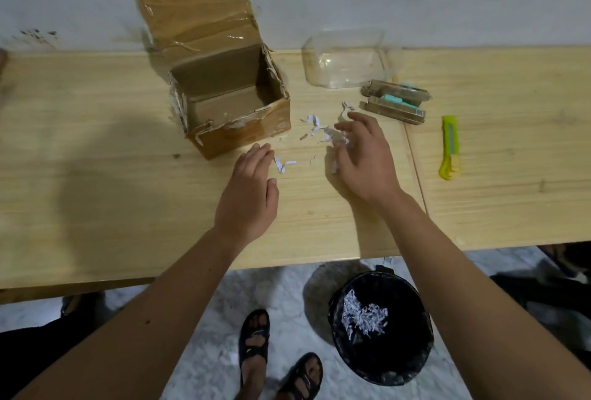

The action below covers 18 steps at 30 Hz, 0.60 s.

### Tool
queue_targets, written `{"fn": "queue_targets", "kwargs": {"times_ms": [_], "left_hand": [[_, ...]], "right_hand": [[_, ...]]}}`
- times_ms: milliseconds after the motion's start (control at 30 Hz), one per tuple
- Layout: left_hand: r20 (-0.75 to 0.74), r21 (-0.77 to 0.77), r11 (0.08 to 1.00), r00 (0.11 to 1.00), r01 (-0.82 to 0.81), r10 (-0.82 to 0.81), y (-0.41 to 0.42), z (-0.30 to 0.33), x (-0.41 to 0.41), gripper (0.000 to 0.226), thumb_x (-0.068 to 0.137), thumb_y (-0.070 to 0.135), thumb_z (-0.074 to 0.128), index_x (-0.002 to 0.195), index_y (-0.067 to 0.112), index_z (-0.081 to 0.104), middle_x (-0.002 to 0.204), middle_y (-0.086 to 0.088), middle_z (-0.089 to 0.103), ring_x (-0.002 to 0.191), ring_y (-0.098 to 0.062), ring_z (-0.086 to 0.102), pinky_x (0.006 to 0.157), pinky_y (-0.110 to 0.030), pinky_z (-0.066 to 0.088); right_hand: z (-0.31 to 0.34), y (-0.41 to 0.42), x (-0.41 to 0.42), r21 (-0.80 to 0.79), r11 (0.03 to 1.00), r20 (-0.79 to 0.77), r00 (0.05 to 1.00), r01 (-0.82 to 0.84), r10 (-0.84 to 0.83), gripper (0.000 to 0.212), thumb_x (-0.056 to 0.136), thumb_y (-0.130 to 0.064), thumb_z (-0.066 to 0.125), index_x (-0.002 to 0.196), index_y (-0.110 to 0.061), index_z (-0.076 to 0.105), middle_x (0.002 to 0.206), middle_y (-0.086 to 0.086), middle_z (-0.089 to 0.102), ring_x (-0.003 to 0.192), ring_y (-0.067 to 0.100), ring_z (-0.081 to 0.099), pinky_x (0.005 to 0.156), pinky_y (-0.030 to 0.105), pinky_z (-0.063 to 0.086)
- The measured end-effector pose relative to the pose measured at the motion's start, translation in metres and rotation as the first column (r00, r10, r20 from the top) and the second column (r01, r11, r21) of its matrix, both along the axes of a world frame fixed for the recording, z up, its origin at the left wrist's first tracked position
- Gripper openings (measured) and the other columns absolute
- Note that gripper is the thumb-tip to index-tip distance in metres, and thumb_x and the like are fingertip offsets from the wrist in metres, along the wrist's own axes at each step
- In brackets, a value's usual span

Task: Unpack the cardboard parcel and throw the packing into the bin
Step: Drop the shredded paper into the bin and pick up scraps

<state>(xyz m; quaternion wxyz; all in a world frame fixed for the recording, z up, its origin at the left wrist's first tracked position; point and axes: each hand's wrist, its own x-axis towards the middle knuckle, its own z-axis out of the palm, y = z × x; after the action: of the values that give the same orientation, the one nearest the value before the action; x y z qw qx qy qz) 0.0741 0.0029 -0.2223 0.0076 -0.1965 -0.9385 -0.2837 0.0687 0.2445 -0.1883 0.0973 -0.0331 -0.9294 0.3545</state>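
Note:
An open, empty cardboard parcel (230,105) stands on the wooden table (96,176), its flap up against the wall. White shredded paper scraps (315,126) lie scattered on the table in front of it. My right hand (364,156) curls over a small clump of shreds, fingers bent around them. My left hand (249,195) hovers flat with fingers apart beside another scrap (283,164), holding nothing. On the floor below the table edge stands a black bin (382,329) with a heap of shredded paper inside.
A clear plastic container (345,60) sits behind my right hand. Beside it lie two flat brown packets with teal contents (395,102). A yellow-green utility knife (449,147) lies at the right. My sandalled feet (275,355) stand left of the bin.

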Motion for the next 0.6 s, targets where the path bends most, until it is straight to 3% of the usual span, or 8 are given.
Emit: {"fn": "queue_targets", "kwargs": {"times_ms": [167,267,300,367,433,533,600], "left_hand": [[0.040,0.015,0.998,0.997,-0.059,0.059,0.000,0.001,0.002,0.053,0.101,0.014,0.050,0.152,0.001,0.042,0.161,-0.010,0.039,0.156,-0.022,0.024,0.126,-0.043,0.026],[0.048,0.028,0.997,0.997,-0.069,0.067,0.000,0.003,0.003,0.052,0.101,0.014,0.051,0.151,0.001,0.043,0.161,-0.009,0.040,0.156,-0.021,0.023,0.126,-0.043,0.027],[0.051,0.032,0.997,0.997,-0.067,0.065,-0.001,0.003,0.003,0.052,0.101,0.014,0.051,0.151,0.001,0.043,0.161,-0.009,0.040,0.156,-0.021,0.024,0.126,-0.043,0.028],[0.058,0.045,0.997,0.997,-0.063,0.060,-0.002,0.003,0.003,0.052,0.102,0.014,0.051,0.151,0.001,0.043,0.161,-0.009,0.040,0.156,-0.021,0.024,0.125,-0.044,0.028],[0.074,0.065,0.995,0.995,-0.069,0.064,-0.002,0.004,0.004,0.051,0.102,0.014,0.051,0.151,0.002,0.043,0.161,-0.007,0.039,0.156,-0.018,0.022,0.125,-0.043,0.028],[0.081,0.109,0.991,0.994,-0.079,0.070,-0.002,0.005,0.005,0.050,0.102,0.013,0.054,0.150,0.004,0.046,0.160,-0.004,0.041,0.156,-0.016,0.024,0.124,-0.043,0.030],[0.074,0.123,0.989,0.994,-0.083,0.075,-0.003,0.005,0.006,0.049,0.102,0.014,0.055,0.149,0.005,0.047,0.160,-0.003,0.042,0.155,-0.016,0.025,0.124,-0.043,0.031]], "right_hand": [[0.001,-0.002,-0.021,-0.047,0.993,0.218,0.969,-0.107,0.115,0.065,0.098,-0.020,0.054,0.160,-0.016,0.035,0.171,0.003,0.024,0.160,0.018,0.017,0.127,0.034,0.022],[0.001,-0.006,-0.023,-0.010,0.986,0.242,0.957,-0.165,0.162,0.065,0.094,-0.015,0.056,0.157,-0.015,0.041,0.166,0.007,0.035,0.158,0.023,0.024,0.128,0.037,0.021],[0.002,-0.008,-0.021,-0.004,0.984,0.214,0.961,-0.180,0.176,0.060,0.092,-0.015,0.056,0.152,-0.016,0.048,0.160,0.007,0.045,0.151,0.024,0.035,0.125,0.036,0.028],[0.004,-0.012,-0.016,-0.014,0.977,0.137,0.968,-0.211,0.211,0.049,0.088,-0.012,0.058,0.137,-0.016,0.060,0.131,0.005,0.064,0.119,0.021,0.060,0.105,0.036,0.048],[0.005,-0.015,-0.011,0.004,0.967,0.071,0.964,-0.256,0.255,0.041,0.087,-0.010,0.061,0.127,-0.016,0.066,0.114,0.001,0.069,0.100,0.017,0.063,0.090,0.037,0.053],[0.001,-0.017,-0.011,0.033,0.969,0.002,0.969,-0.247,0.247,0.037,0.089,-0.015,0.064,0.125,-0.019,0.071,0.130,-0.001,0.067,0.121,0.017,0.060,0.102,0.037,0.051],[0.001,-0.015,-0.018,0.051,0.978,0.040,0.979,-0.201,0.199,0.048,0.090,-0.027,0.065,0.138,-0.022,0.063,0.154,0.003,0.050,0.144,0.021,0.042,0.118,0.037,0.038]]}}
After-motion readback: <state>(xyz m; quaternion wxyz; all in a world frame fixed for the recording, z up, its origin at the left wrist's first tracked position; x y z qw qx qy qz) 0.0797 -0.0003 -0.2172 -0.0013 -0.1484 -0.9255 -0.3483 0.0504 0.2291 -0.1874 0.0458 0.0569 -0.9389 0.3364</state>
